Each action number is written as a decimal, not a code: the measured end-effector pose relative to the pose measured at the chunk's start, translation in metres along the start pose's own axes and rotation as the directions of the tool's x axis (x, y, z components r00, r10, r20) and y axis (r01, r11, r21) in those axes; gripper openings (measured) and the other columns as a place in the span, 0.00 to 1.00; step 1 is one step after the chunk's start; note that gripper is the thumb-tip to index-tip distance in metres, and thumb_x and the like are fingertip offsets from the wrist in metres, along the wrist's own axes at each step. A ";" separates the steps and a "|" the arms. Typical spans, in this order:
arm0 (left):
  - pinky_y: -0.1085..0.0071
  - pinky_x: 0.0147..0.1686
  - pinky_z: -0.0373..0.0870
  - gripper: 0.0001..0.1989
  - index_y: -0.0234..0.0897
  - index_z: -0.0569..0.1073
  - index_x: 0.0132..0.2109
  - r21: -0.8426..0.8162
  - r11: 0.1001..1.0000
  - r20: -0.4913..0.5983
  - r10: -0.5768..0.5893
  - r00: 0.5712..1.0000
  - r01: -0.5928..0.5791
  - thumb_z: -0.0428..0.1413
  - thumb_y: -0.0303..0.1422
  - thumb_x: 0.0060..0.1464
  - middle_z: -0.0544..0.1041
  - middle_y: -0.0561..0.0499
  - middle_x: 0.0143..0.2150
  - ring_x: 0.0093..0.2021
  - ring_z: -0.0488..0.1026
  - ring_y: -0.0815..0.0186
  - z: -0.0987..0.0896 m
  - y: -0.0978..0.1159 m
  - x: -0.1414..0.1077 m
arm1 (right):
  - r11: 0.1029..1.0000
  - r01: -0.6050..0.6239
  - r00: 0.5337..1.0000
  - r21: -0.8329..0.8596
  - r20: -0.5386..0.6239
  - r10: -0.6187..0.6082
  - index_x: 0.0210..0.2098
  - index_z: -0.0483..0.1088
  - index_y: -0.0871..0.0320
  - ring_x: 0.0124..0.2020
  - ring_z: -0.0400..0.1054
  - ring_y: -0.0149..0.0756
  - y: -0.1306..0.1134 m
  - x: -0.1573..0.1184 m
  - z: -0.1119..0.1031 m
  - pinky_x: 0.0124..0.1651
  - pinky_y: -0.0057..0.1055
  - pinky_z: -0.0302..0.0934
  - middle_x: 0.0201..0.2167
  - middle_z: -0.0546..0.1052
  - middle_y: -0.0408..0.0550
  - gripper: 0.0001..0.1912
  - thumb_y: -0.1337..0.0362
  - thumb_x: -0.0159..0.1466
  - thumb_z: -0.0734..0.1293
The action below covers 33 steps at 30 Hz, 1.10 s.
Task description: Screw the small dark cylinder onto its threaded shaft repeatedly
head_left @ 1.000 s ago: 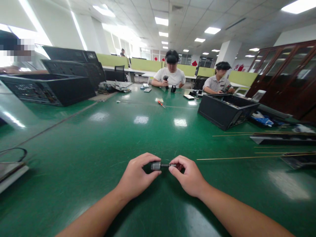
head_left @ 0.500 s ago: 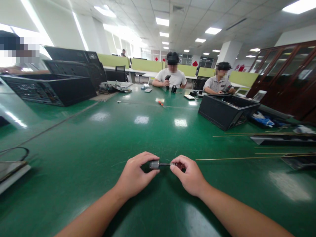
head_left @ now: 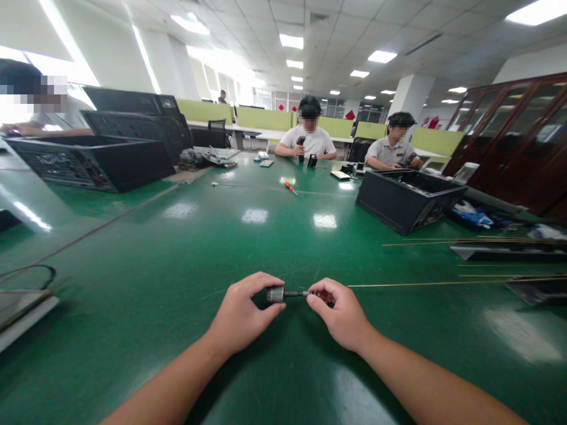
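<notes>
A small dark cylindrical part with a thin shaft (head_left: 295, 293) is held level between my hands, just above the green table (head_left: 212, 236). My left hand (head_left: 248, 307) grips the thick grey cylinder (head_left: 276, 294) at its left end, thumb below and fingers above. At the right end of the shaft, my right hand (head_left: 339, 313) pinches the tip between thumb and fingers. The fingers partly hide that tip, so its shape is hard to make out.
Black computer cases (head_left: 100, 160) stand at the left, another case (head_left: 405, 198) at the right. An orange screwdriver (head_left: 290, 188) lies mid-table. Thin rods (head_left: 411, 284) and metal panels are at the right. Two people sit across the table, a third at far left.
The cylinder has shifted very slightly left and rotated a little in my left hand's grip. My right hand has barely moved, still on the shaft's end.
</notes>
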<state>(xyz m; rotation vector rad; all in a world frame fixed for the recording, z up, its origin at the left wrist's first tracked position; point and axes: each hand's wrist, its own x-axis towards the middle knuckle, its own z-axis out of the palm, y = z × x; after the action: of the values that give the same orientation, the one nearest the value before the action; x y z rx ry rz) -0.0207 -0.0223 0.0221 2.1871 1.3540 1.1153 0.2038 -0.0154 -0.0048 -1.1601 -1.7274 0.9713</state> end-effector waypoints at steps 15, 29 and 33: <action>0.61 0.47 0.72 0.14 0.40 0.77 0.43 0.011 0.988 -0.101 -0.154 0.983 0.156 0.65 0.38 0.49 0.80 0.50 0.40 0.42 0.77 0.58 -0.003 -0.007 0.004 | 0.999 0.005 1.000 0.039 -0.002 -0.005 0.35 0.75 0.58 0.29 0.67 0.32 -0.004 -0.001 0.001 0.34 0.28 0.61 0.29 0.74 0.43 0.06 0.63 0.63 0.67; 0.57 0.58 0.72 0.29 0.34 0.63 0.61 -0.745 0.571 -0.102 -0.608 0.787 0.345 0.60 0.37 0.55 0.75 0.39 0.55 0.54 0.76 0.57 -0.013 -0.003 0.012 | 0.986 0.160 0.983 -0.039 0.093 -0.156 0.35 0.75 0.58 0.31 0.67 0.31 -0.014 -0.010 0.004 0.36 0.27 0.61 0.30 0.73 0.43 0.03 0.66 0.62 0.68; 0.54 0.63 0.66 0.36 0.40 0.64 0.62 -0.449 0.774 -0.181 -0.567 0.804 0.445 0.64 0.46 0.49 0.77 0.44 0.54 0.55 0.75 0.55 -0.062 -0.002 -0.013 | 0.961 0.263 0.957 -0.084 0.146 -0.249 0.36 0.75 0.58 0.32 0.67 0.31 -0.016 -0.014 0.005 0.36 0.27 0.60 0.31 0.73 0.43 0.03 0.66 0.62 0.69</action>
<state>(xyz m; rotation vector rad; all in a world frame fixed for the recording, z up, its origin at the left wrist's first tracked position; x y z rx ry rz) -0.0723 -0.0397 0.0546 1.2777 1.5635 1.3824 0.1978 -0.0336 0.0055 -0.9212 -1.9992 0.8244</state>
